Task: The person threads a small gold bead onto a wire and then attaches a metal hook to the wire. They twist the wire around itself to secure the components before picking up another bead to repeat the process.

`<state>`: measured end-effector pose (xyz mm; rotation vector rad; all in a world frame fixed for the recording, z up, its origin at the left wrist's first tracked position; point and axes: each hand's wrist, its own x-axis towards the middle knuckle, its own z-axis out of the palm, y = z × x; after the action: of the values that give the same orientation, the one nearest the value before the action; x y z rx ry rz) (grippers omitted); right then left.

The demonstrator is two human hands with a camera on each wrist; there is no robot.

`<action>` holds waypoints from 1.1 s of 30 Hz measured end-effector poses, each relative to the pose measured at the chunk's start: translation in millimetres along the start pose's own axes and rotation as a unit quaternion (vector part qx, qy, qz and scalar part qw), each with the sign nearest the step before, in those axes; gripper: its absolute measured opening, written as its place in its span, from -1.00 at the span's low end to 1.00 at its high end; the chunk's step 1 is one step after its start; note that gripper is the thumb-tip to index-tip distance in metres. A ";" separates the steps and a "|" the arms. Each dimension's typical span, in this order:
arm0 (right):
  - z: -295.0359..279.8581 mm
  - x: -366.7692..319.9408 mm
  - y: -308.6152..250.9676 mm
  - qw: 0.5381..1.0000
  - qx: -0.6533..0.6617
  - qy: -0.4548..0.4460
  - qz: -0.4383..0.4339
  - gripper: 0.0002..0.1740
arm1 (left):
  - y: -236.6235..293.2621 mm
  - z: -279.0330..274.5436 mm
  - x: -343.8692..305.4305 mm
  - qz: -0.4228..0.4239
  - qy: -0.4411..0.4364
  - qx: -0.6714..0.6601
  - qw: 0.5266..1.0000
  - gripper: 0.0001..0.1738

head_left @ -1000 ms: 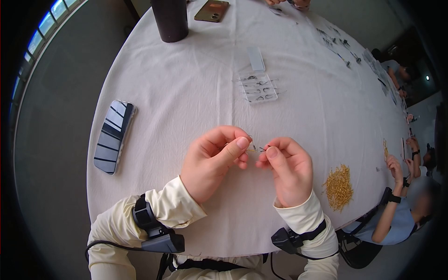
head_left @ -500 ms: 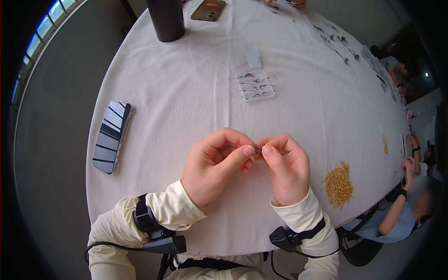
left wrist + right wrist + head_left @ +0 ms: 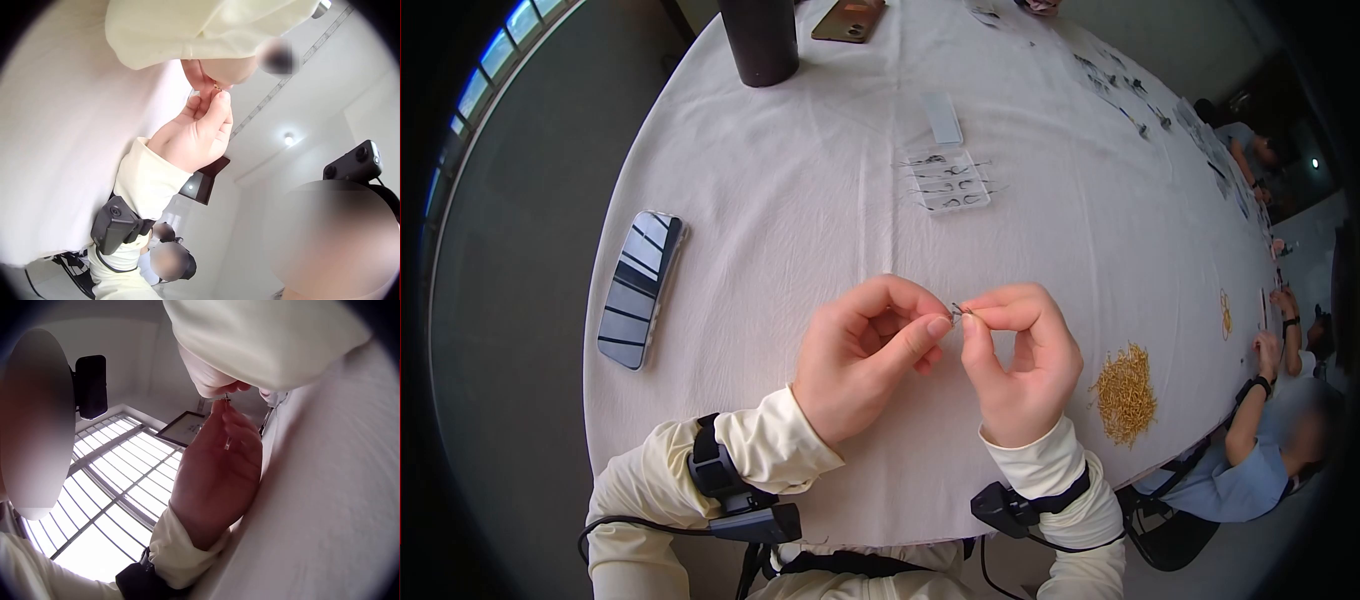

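Observation:
Both hands meet over the white-covered table in the head view. My left hand (image 3: 865, 355) pinches a tiny metal piece between thumb and forefinger; the fingertips hide most of it. From the right, thumb and forefinger of my right hand (image 3: 1028, 360) pinch a small dark metal piece (image 3: 958, 309), whose thin ends stick up between the two hands. In the left wrist view a bit of gold-coloured metal (image 3: 217, 87) shows at the fingertips. The pieces are too small to tell their exact kind.
Beyond the hands lies a clear compartment box (image 3: 948, 185) of dark, hook-like wire pieces, its lid (image 3: 942, 119) behind. A pile of small gold metal pieces (image 3: 1126, 396) is at right. A phone (image 3: 640, 290) lies left; a black cup (image 3: 758, 40) and another phone (image 3: 848, 20) stand far back.
The hands, first slightly apart with a gold wire piece at left and a dark one at right, have come together. The right fingers have since straightened somewhat and shifted, showing the dark ends.

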<state>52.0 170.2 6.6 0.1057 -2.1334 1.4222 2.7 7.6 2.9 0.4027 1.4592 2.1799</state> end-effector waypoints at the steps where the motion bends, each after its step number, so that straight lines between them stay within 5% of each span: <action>1: -0.2 0.8 -0.3 0.997 -0.051 0.003 -0.052 -0.81 | 0.4 0.1 -0.3 0.007 -0.007 0.008 1.000 -0.84; 16: -6.7 10.8 -7.9 0.934 -0.225 -0.031 -0.275 -0.66 | 0.5 1.3 -2.5 0.009 0.007 -0.008 1.000 -0.83; 26: -7.4 11.6 -8.6 0.926 -0.238 -0.039 -0.290 -0.65 | 2.6 0.7 -3.6 -0.003 0.014 -0.008 1.000 -0.82; 33: -11.0 12.8 -11.0 0.905 -0.284 -0.058 -0.312 -0.72 | 5.1 1.5 -4.6 0.071 0.014 0.083 0.994 -0.90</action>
<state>49.9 178.1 25.0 0.5978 -2.2303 0.4169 6.1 4.7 8.2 0.5510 1.6805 2.1870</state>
